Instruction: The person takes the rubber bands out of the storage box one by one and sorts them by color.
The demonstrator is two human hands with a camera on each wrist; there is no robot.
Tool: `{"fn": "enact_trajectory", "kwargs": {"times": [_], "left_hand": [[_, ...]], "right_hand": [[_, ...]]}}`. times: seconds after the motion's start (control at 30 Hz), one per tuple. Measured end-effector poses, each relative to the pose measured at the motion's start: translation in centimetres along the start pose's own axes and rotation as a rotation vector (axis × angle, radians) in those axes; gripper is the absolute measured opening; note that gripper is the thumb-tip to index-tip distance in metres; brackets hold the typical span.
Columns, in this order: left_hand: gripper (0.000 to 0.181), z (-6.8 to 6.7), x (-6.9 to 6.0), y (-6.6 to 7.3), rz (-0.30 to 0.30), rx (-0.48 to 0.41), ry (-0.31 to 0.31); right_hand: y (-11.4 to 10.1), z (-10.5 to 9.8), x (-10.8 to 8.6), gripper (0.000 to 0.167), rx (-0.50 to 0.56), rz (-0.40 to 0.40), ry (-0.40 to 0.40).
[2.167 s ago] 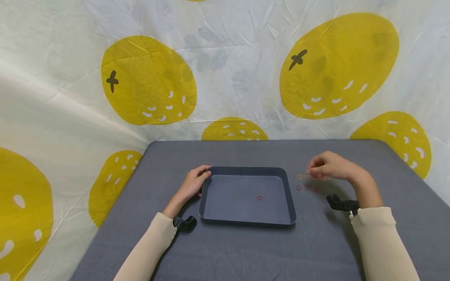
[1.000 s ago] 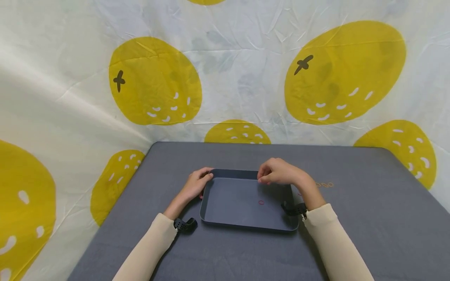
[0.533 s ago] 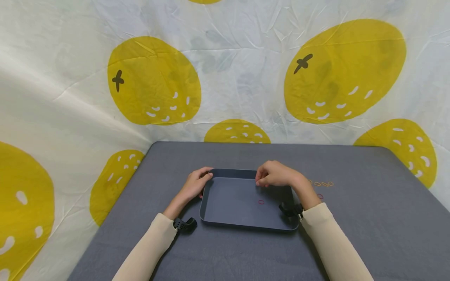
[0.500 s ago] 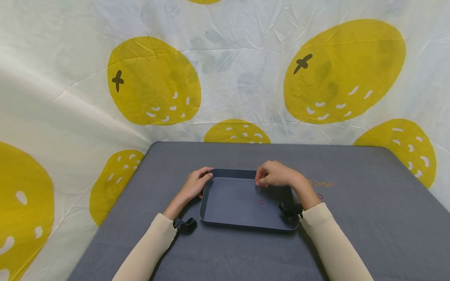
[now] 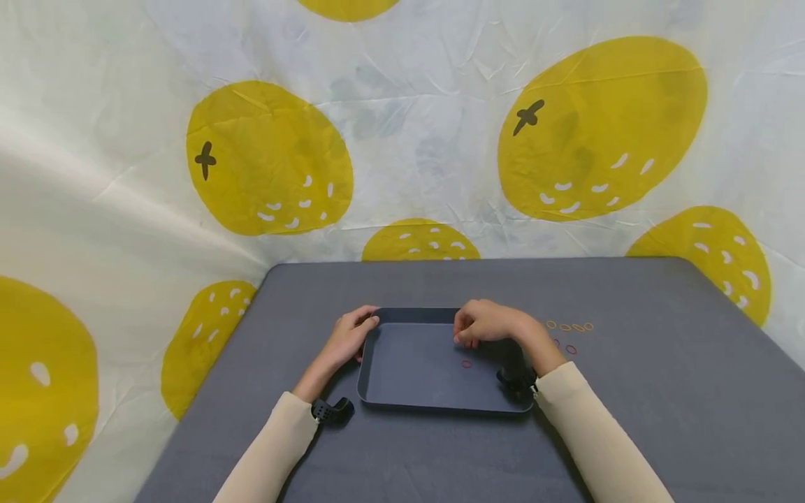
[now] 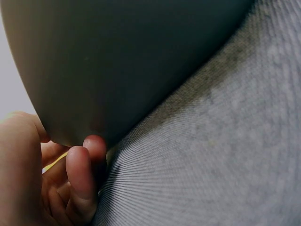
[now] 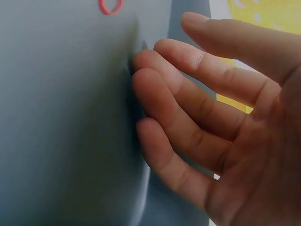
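Observation:
My left hand point(image 5: 347, 337) grips the far left corner of a dark grey shallow rectangular tray point(image 5: 415, 401), thumb at the rim. In the left wrist view, curled fingers point(image 6: 80, 172) press against the outside of the tray wall. My right hand point(image 5: 487, 321) is over the tray's far right part, fingers pointing down at its floor. The right wrist view shows its fingers point(image 7: 155, 96) loosely bent, the thumb apart, and nothing visible between them. A red rubber band point(image 5: 466, 364) lies on the tray floor, just nearer than the right fingertips.
Right of the tray, several yellow rubber bands point(image 5: 578, 327) lie in a row on the grey table point(image 5: 660, 391). Nearer are red rubber bands point(image 5: 571, 349), partly hidden by the right forearm. A patterned curtain point(image 5: 428, 154) hangs behind the table.
My right hand has moved left from the rubber bands on the table to over the tray, then dipped slightly and its fingers loosened. The left hand stays at the tray corner.

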State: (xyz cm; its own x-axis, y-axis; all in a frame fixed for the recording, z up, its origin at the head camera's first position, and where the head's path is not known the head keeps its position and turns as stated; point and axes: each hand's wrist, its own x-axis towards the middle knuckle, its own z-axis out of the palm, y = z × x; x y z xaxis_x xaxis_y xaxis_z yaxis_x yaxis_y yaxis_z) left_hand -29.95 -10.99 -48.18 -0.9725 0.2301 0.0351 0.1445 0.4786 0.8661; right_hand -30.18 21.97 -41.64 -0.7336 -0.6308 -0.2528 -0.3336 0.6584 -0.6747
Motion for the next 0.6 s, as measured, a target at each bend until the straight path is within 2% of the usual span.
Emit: {"fn": "enact_trajectory", "kwargs": {"times": [0.6], "left_hand": [[0.034, 0.11, 0.08, 0.03, 0.006, -0.012, 0.006]], "right_hand": [[0.07, 0.48, 0.03, 0.011, 0.024, -0.019, -0.015]]}}
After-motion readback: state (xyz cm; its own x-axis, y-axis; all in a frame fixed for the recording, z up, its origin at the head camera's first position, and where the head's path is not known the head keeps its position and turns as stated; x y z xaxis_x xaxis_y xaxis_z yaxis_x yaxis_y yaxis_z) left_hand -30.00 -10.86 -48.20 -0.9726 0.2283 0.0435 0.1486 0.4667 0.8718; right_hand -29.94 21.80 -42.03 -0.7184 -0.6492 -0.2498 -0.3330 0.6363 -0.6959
